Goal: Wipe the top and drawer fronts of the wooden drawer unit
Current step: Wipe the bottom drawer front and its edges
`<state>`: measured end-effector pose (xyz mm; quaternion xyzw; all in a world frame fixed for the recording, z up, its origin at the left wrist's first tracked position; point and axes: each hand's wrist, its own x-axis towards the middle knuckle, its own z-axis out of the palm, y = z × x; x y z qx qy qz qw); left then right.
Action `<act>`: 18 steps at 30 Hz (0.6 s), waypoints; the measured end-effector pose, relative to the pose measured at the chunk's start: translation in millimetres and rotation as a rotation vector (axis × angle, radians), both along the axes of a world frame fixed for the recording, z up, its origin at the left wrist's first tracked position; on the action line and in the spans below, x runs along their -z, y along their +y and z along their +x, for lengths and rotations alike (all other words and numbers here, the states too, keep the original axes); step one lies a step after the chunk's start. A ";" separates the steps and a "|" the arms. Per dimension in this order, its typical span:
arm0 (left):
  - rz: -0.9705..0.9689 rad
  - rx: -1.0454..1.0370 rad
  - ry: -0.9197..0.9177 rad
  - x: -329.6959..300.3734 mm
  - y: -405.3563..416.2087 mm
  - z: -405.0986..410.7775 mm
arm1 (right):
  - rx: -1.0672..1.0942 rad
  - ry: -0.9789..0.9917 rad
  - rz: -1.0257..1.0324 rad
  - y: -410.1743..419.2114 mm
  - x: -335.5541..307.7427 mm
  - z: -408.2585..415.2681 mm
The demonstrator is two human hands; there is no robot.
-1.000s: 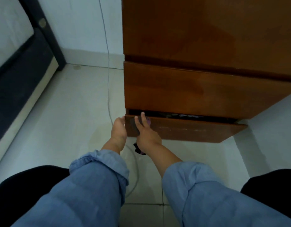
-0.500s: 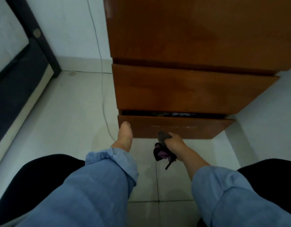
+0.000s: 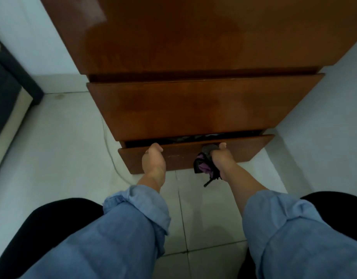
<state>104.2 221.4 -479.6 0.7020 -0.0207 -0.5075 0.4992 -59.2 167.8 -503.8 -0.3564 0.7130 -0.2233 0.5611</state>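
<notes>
Left hand [image 3: 153, 160] hooks the open bottom drawer's front [image 3: 252, 147]; right hand [image 3: 221, 158] clamps a purple-black cloth [image 3: 203, 167] there. Advice: steady the drawer, wipe sideways.

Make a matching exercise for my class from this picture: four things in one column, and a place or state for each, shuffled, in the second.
Things
1. bottom drawer
2. cloth
3. cable
4. left hand

Places or states
A. lies on the floor, left of the drawer unit
B. bunched in the right hand
C. slightly open, a dark gap above its front
D. holds no cloth, rests at the drawer front's top edge

Pairs: 1-C, 2-B, 3-A, 4-D
</notes>
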 end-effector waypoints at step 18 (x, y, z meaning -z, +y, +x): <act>0.054 0.834 -0.788 24.8 -11.8 -12.1 | 0.911 -0.619 -0.105 14.7 34.5 -35.5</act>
